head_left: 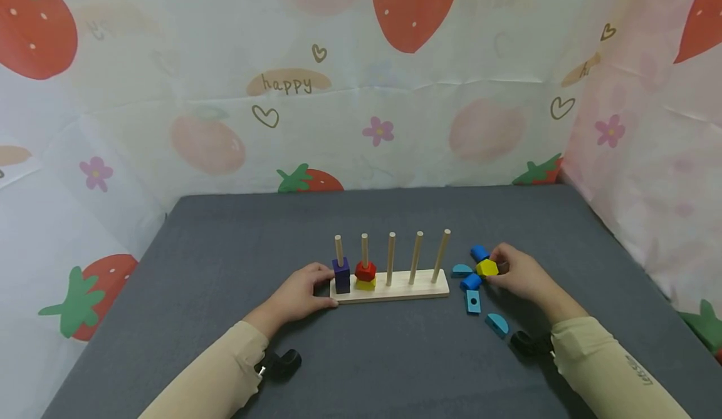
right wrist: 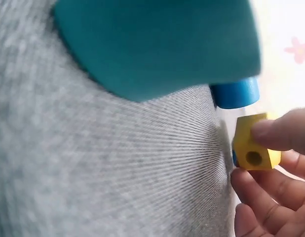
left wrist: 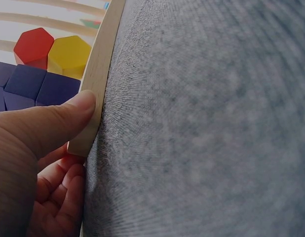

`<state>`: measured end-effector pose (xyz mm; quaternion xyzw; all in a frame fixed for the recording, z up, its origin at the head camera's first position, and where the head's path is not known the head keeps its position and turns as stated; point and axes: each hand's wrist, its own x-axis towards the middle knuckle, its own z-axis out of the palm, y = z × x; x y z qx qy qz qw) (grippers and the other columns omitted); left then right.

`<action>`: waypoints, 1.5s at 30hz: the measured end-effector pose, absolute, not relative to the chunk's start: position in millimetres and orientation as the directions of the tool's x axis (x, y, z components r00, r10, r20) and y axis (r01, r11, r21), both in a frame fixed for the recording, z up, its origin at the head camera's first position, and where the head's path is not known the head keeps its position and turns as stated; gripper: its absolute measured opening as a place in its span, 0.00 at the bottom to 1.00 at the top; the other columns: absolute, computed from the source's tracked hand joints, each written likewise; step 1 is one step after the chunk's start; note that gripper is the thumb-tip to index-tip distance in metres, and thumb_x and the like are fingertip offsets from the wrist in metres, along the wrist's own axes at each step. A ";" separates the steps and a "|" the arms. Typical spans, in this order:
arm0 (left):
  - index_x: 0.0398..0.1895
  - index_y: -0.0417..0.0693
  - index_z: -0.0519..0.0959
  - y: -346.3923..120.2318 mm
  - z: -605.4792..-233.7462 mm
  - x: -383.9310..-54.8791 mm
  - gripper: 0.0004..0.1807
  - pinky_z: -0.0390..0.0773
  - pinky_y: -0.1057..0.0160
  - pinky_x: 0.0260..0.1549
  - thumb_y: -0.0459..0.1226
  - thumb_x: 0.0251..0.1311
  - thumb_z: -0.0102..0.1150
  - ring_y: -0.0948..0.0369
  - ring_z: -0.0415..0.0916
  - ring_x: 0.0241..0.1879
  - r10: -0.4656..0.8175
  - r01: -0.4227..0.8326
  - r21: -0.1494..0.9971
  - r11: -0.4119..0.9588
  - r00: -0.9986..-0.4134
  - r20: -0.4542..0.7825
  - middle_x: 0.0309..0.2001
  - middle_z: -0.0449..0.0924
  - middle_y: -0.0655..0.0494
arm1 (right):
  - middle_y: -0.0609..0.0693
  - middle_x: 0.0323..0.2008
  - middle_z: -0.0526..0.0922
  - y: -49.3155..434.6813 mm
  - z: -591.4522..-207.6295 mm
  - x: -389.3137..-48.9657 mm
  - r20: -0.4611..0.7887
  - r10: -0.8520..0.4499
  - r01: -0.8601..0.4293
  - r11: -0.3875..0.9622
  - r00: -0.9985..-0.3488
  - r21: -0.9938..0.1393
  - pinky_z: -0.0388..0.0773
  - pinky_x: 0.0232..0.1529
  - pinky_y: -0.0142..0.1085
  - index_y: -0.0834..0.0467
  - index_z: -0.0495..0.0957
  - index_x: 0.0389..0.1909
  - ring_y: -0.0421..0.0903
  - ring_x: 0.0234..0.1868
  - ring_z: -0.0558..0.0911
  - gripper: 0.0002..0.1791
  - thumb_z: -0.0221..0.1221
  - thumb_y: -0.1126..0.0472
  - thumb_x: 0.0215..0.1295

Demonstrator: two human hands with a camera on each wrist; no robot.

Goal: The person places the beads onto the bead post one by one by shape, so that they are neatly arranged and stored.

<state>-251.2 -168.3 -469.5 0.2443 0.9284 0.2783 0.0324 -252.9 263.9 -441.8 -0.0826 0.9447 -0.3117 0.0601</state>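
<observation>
My left hand (head_left: 298, 295) grips the left end of a wooden peg board (head_left: 420, 287), its thumb (left wrist: 81, 104) pressed on the front edge. Five dowels stand on the board. Purple blocks (head_left: 341, 279) are stacked on the leftmost dowel; on the second, a red hexagonal block (head_left: 365, 271) sits above a yellow one (head_left: 365, 284). The other dowels are bare. To the right of the board, my right hand (head_left: 523, 276) pinches a yellow hexagonal block (right wrist: 252, 143) with a hole through it, between thumb and fingers, among the loose blocks.
Around the right hand lie blue cylinders (head_left: 480, 253), light blue half-round blocks (head_left: 497, 325) and a light blue rectangular block (head_left: 472, 302) with a hole. A half-round block (right wrist: 162, 44) looms close in the right wrist view. Grey cloth (head_left: 361, 356) covers the table; a printed curtain hangs behind.
</observation>
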 end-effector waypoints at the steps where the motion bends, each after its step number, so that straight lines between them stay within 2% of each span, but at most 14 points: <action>1: 0.52 0.44 0.77 -168.4 -469.5 -251.2 0.28 0.70 0.57 0.50 0.44 0.46 0.69 0.61 0.71 0.45 0.472 0.436 0.532 0.726 -0.878 0.077 0.44 0.72 0.58 | 0.61 0.44 0.76 264.0 -442.1 -252.7 -0.063 -0.190 -0.115 0.789 -0.980 -0.603 0.74 0.32 0.39 0.59 0.68 0.40 0.53 0.41 0.77 0.15 0.62 0.61 0.56; 6: 0.52 0.44 0.76 -168.3 -469.1 -251.1 0.29 0.70 0.56 0.50 0.44 0.46 0.69 0.60 0.71 0.45 0.469 0.434 0.536 0.724 -0.880 0.078 0.44 0.73 0.57 | 0.61 0.45 0.75 263.4 -442.4 -252.1 -0.077 -0.185 -0.095 0.765 -0.980 -0.636 0.75 0.31 0.38 0.59 0.69 0.42 0.53 0.41 0.77 0.15 0.61 0.62 0.57; 11: 0.52 0.43 0.76 -168.0 -468.1 -250.2 0.29 0.70 0.56 0.51 0.44 0.46 0.69 0.60 0.71 0.46 0.463 0.427 0.534 0.730 -0.883 0.073 0.44 0.73 0.56 | 0.60 0.45 0.74 263.8 -443.4 -252.8 -0.050 -0.191 -0.117 0.768 -0.980 -0.630 0.76 0.34 0.40 0.59 0.73 0.42 0.55 0.43 0.76 0.09 0.57 0.65 0.61; 18: 0.53 0.42 0.76 -167.3 -466.4 -249.4 0.29 0.70 0.56 0.51 0.44 0.46 0.69 0.60 0.71 0.45 0.467 0.429 0.531 0.731 -0.882 0.071 0.44 0.73 0.56 | 0.59 0.44 0.76 264.4 -445.3 -254.1 -0.046 -0.179 -0.114 0.783 -0.983 -0.612 0.75 0.36 0.42 0.59 0.73 0.47 0.53 0.41 0.75 0.13 0.58 0.63 0.60; 25: 0.52 0.43 0.76 -167.5 -468.7 -251.3 0.29 0.70 0.56 0.51 0.45 0.46 0.69 0.60 0.71 0.46 0.467 0.425 0.532 0.732 -0.882 0.062 0.44 0.73 0.57 | 0.55 0.38 0.78 268.7 -446.9 -253.6 -0.072 -0.153 -0.078 0.787 -0.986 -0.611 0.74 0.31 0.37 0.59 0.77 0.40 0.49 0.36 0.75 0.11 0.60 0.58 0.59; 38: 0.52 0.42 0.76 -167.5 -467.1 -250.4 0.29 0.72 0.57 0.49 0.45 0.46 0.69 0.61 0.71 0.43 0.464 0.417 0.537 0.733 -0.884 0.053 0.45 0.73 0.57 | 0.55 0.38 0.78 273.1 -436.0 -248.7 0.011 -0.147 -0.119 0.753 -0.989 -0.648 0.73 0.36 0.38 0.60 0.72 0.40 0.49 0.36 0.74 0.13 0.59 0.56 0.60; 45: 0.52 0.43 0.76 -167.9 -467.5 -250.5 0.29 0.72 0.57 0.49 0.45 0.46 0.69 0.61 0.71 0.44 0.467 0.422 0.537 0.731 -0.882 0.057 0.45 0.73 0.57 | 0.58 0.40 0.77 262.8 -415.0 -243.3 0.069 -0.125 -0.135 0.672 -0.990 -0.728 0.74 0.37 0.35 0.62 0.68 0.43 0.50 0.38 0.75 0.15 0.58 0.57 0.62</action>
